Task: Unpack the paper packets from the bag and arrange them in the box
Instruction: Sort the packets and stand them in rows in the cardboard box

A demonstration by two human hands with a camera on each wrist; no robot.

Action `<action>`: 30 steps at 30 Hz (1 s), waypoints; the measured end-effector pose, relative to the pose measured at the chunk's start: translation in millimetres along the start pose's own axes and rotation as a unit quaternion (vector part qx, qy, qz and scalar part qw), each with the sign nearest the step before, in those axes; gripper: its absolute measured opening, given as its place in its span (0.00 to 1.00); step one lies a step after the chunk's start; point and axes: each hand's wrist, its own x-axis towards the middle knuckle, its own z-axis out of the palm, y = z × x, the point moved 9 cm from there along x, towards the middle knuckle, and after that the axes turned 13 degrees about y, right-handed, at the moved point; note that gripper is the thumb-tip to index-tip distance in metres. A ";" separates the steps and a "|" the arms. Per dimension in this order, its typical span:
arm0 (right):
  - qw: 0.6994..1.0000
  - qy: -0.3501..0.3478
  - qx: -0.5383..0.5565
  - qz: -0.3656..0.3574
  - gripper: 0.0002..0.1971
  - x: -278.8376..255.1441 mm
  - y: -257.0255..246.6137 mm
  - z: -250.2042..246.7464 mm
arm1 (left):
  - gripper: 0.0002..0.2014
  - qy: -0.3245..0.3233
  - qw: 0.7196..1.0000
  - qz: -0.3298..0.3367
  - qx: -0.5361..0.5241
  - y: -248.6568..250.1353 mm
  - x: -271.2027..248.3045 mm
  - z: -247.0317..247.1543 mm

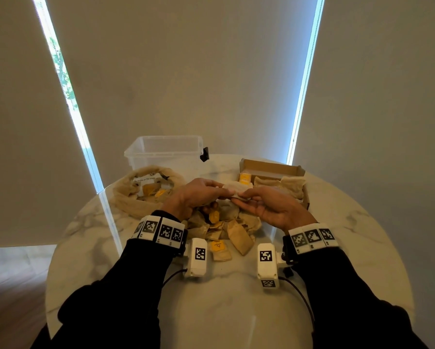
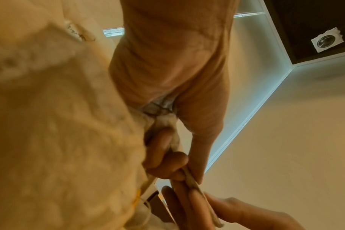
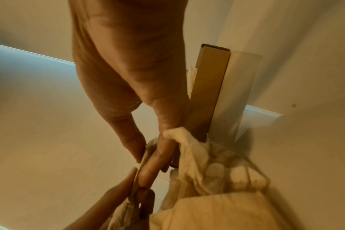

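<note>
I'm at a round marble table (image 1: 337, 248) pushed up against big beige roller blinds (image 1: 186, 71), with daylight leaking through the gaps between them. At the back of the table there's a clear plastic tub (image 1: 164, 151). Front left of it sits the cloth bag (image 1: 133, 197), mouth open, a few packets down inside. Over on the right is the cardboard box (image 1: 274, 170) with some packets already lined up in it. Between my arms there's a loose pile of packets (image 1: 226, 227) on the marble, some with yellow tags.

Both hands are up over that pile, meeting in the middle on one pale packet (image 1: 234, 188). My left hand (image 1: 196, 195) has its fingers curled around the left end, and my right hand (image 1: 269, 205) pinches the right end between thumb and fingers. The packet's just in front of the box, not in it yet.
</note>
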 end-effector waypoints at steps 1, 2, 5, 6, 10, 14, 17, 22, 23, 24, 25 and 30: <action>1.000 0.002 -0.008 -0.003 0.22 -0.6 0.1 -0.8 | 0.21 0.003 1.000 0.001 -0.009 0.3 1.1 0.1; 1.000 0.003 -0.014 -0.004 0.22 -1.0 0.5 -1.2 | 0.21 0.005 1.000 0.002 -0.016 0.4 1.8 0.3; 1.000 0.013 -0.007 -0.007 0.22 1.0 -0.4 -2.5 | 0.21 0.006 1.000 -0.002 -0.019 -1.6 3.2 0.7; 1.000 0.016 0.000 -0.010 0.22 2.1 -1.7 -3.3 | 0.22 0.005 1.000 -0.003 -0.015 -2.2 3.0 0.8; 0.999 0.014 -0.005 -0.035 0.28 4.3 -7.6 -1.5 | 0.20 0.014 1.000 0.001 -0.014 -4.2 3.4 -2.2; 0.995 0.051 -0.008 -0.082 0.35 1.6 -33.8 -22.1 | 0.25 0.024 0.999 -0.004 -0.043 -6.3 4.0 -6.7; 0.987 0.085 -0.058 -0.125 0.24 -9.5 -68.2 -54.2 | 0.24 0.020 0.999 -0.009 -0.049 -7.2 3.9 -7.8; 0.943 0.205 -0.208 -0.160 0.16 -11.4 -111.2 -106.8 | 0.22 0.015 0.999 -0.009 -0.047 -6.5 2.8 -6.4; 0.931 0.216 -0.244 -0.163 0.16 -9.8 -114.0 -109.0 | 0.22 0.013 0.999 -0.009 -0.045 -6.4 2.7 -5.7; 0.919 0.223 -0.279 -0.164 0.16 -8.2 -114.9 -109.3 | 0.22 0.012 0.999 -0.009 -0.044 -6.0 2.6 -5.0; 0.907 0.228 -0.314 -0.161 0.17 -6.1 -114.4 -108.1 | 0.22 0.012 0.999 -0.009 -0.043 -6.3 2.6 -4.6; 0.880 0.228 -0.394 -0.138 0.18 5.5 -106.8 -98.8 | 0.24 0.007 0.999 -0.010 -0.052 -8.9 4.2 -4.8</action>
